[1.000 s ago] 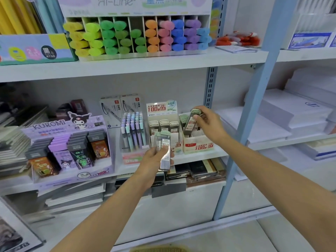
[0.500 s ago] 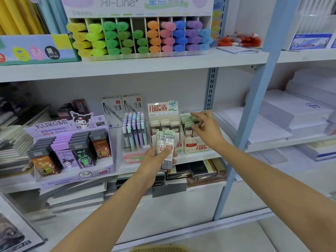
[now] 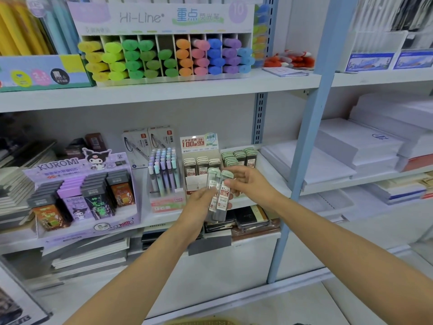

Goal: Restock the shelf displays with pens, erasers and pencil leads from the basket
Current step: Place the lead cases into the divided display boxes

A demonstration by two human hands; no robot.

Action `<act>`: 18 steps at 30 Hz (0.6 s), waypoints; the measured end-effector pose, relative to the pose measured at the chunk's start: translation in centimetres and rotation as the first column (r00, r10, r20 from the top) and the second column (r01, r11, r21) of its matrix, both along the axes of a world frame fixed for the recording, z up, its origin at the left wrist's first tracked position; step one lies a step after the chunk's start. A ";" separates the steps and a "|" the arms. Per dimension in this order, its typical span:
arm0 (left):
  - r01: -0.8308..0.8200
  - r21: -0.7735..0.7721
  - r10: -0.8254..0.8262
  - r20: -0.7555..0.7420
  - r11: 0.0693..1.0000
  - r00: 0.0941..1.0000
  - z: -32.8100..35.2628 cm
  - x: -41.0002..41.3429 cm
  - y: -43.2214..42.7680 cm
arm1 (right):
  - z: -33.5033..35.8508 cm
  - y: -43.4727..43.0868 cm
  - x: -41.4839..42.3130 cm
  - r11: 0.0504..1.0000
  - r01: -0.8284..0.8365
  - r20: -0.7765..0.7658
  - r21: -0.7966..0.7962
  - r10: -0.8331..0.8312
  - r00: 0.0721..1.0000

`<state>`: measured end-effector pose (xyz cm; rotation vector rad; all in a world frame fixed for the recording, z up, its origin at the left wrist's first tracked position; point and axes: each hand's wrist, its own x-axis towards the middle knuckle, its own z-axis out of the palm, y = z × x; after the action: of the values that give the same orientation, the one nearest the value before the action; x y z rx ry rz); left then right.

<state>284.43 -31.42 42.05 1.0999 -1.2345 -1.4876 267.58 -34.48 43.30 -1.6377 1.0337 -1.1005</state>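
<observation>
Grips a small bundle of pencil lead cases (image 3: 221, 202) upright in the left hand (image 3: 199, 205), fingers wrapped round the lower halves from the left. Slim flat tubes, these, of clear hard plastic, with rounded pale green caps and white-and-red printed labels.

Pinches the rightmost case just under its cap with the right hand (image 3: 250, 184), thumb and forefinger closed on it, remaining fingers loosely bent.

Holds the bundle in front of the middle shelf board (image 3: 164, 219), just near of two lead display boxes (image 3: 239, 157): a beige card box on the left with a printed header card, and a box to its right packed with matching green-capped cases in tight rows.

Further left, shows pens (image 3: 164, 174) standing in a clear plastic tub, pastel barrels upright, then a lilac Kuromi display (image 3: 82, 195) of stepped card holding glossy dark flat packs.

On the board above, shows highlighters (image 3: 164, 57) lying end-on in narrow white slots, blunt oval caps running from yellow to purple.

To the right, beyond a smooth pale blue post (image 3: 309, 137), shows paper reams (image 3: 351, 156) in flat white wrapped stacks.
</observation>
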 end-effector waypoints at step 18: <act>-0.161 -0.104 0.166 0.039 0.981 0.985 0.3 -1.8 -2.1 | 3.5 -4.2 -7.4 0.868 0.406 -0.097 -0.286 -0.448 0.889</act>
<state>282.60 -33.52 42.34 1.1468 -1.2079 -1.2691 260.20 -38.68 46.80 -1.7713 1.4617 -1.4641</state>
